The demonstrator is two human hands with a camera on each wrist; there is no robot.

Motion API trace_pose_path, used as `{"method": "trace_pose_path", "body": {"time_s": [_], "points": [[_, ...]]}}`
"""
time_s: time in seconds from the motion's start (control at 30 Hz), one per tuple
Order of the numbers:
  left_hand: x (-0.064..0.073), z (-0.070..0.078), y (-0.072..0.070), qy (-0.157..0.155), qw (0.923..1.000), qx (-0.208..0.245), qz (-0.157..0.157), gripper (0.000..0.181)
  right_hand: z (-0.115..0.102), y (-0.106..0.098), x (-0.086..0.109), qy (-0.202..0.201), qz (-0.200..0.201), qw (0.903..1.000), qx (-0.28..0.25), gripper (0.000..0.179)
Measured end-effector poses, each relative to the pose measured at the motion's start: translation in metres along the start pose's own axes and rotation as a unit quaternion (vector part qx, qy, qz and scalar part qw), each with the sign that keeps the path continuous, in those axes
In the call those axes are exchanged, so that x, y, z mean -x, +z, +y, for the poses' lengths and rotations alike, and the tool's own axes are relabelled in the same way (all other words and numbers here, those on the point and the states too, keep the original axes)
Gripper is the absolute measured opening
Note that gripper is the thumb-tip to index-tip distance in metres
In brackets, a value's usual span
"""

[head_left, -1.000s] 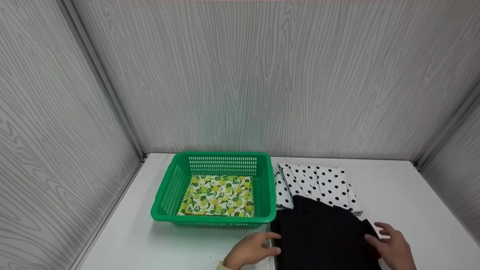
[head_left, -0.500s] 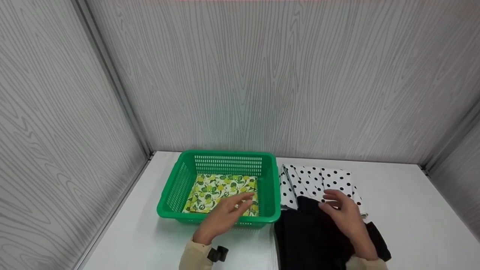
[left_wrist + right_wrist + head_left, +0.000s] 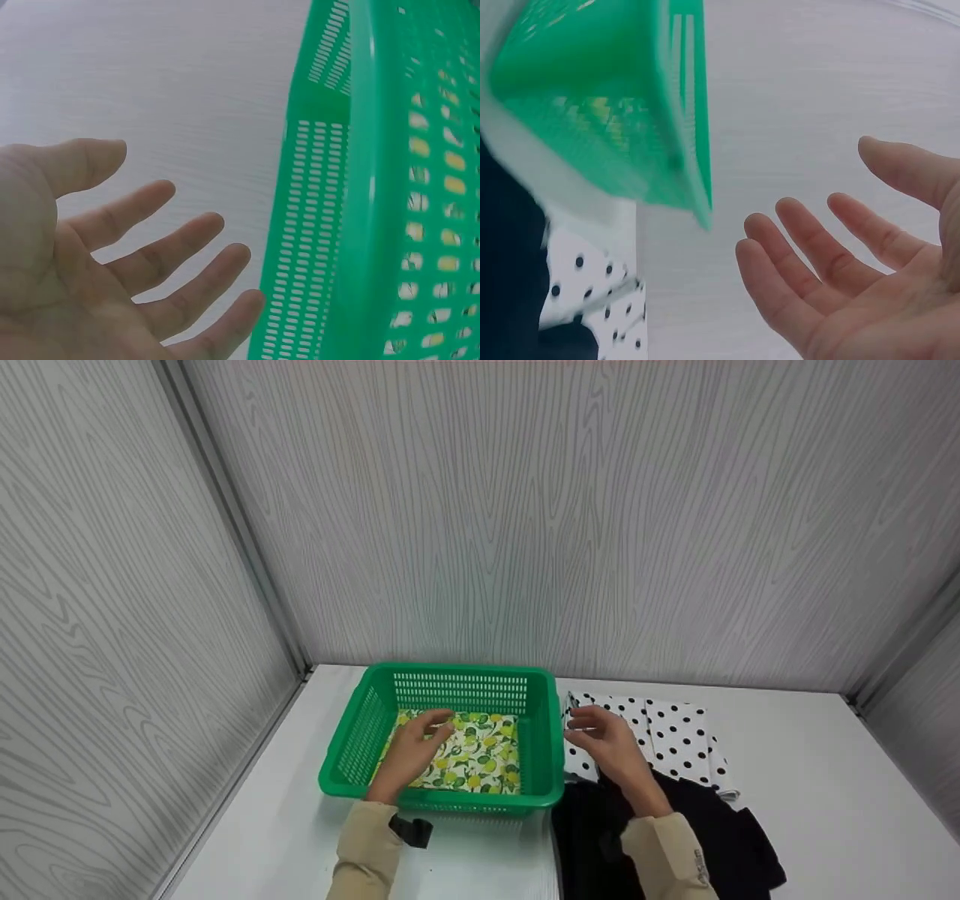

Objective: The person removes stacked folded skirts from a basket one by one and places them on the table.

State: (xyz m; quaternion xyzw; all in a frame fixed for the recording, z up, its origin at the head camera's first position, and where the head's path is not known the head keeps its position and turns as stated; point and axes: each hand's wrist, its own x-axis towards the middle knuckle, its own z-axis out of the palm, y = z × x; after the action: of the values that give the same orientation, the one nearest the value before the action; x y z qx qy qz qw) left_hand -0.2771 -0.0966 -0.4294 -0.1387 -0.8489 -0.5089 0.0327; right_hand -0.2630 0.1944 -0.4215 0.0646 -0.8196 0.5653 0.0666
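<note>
A green plastic basket (image 3: 446,801) with slotted walls stands left of centre in the head view. Inside it lies a folded cloth (image 3: 480,757) printed with lemons and leaves. My left hand (image 3: 411,750) is over the basket's left half, holding nothing, its fingers spread in the left wrist view. Near the basket's right rim hovers my right hand (image 3: 611,742), fingers loosely bent and bare. Behind it is a white cloth with black dots (image 3: 679,739), folded flat. Black cloth (image 3: 724,832) lies under my right forearm, overlapping the dotted cloth's near edge.
White table (image 3: 825,780) spreads under everything. Grey wood-grain panels (image 3: 480,525) rise at the back and on both sides. The basket's right wall stands close beside the dotted cloth and the black cloth.
Both hands have left the black cloth's sides and moved up and leftward, the left over the basket, the right to the basket's right rim. The black cloth stays on the table.
</note>
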Motion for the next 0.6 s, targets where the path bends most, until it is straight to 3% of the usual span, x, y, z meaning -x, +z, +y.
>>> {"method": "trace_pose_path", "body": {"time_s": [0.23, 0.43, 0.6], "points": [[-0.02, -0.004, -0.012, -0.036, 0.9993, -0.005, 0.003, 0.035, -0.013, 0.015, -0.021, 0.02, -0.028, 0.9993, -0.017, 0.03], [-0.032, -0.008, -0.019, -0.061, 0.998, -0.017, 0.01, 0.035, -0.025, 0.033, -0.039, 0.086, -0.057, 0.9943, -0.028, 0.032], [-0.041, -0.015, -0.023, -0.104, 0.9945, -0.01, -0.003, 0.037, -0.027, 0.049, -0.051, 0.147, -0.1, 0.9816, -0.069, 0.039]]}}
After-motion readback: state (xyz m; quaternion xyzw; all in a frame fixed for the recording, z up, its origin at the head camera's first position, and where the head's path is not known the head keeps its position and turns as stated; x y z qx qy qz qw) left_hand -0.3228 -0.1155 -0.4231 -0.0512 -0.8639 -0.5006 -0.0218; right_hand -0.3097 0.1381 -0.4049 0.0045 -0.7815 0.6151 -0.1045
